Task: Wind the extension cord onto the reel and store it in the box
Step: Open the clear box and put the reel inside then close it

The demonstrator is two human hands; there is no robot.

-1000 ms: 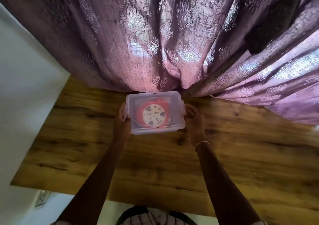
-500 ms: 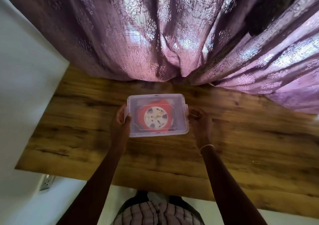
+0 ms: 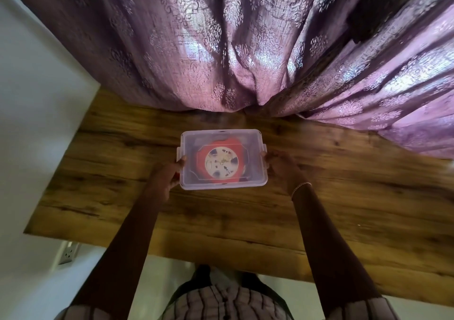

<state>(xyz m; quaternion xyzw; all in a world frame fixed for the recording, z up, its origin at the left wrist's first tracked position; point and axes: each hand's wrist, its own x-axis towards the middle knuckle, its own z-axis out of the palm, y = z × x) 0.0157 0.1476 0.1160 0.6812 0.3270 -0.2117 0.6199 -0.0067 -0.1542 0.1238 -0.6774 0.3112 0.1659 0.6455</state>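
Note:
A clear plastic box (image 3: pixel 255 172) with its lid on sits on the wooden table (image 3: pixel 344 209). Inside it, seen through the lid, lies the red cord reel (image 3: pixel 221 163) with a white round face. My left hand (image 3: pixel 167 177) grips the box's left side, thumb on the lid edge. On the box's right side my right hand (image 3: pixel 280 167) has its fingers against the wall near the latch. No loose cord shows outside the box.
A purple patterned curtain (image 3: pixel 233 61) hangs onto the table's far edge just behind the box. A white wall (image 3: pixel 36 98) borders the table on the left, with a wall socket (image 3: pixel 68 253) low down. The table's near edge runs in front of my body.
The box has come toward me, away from the curtain, with both hands staying at its sides. The view has tilted down.

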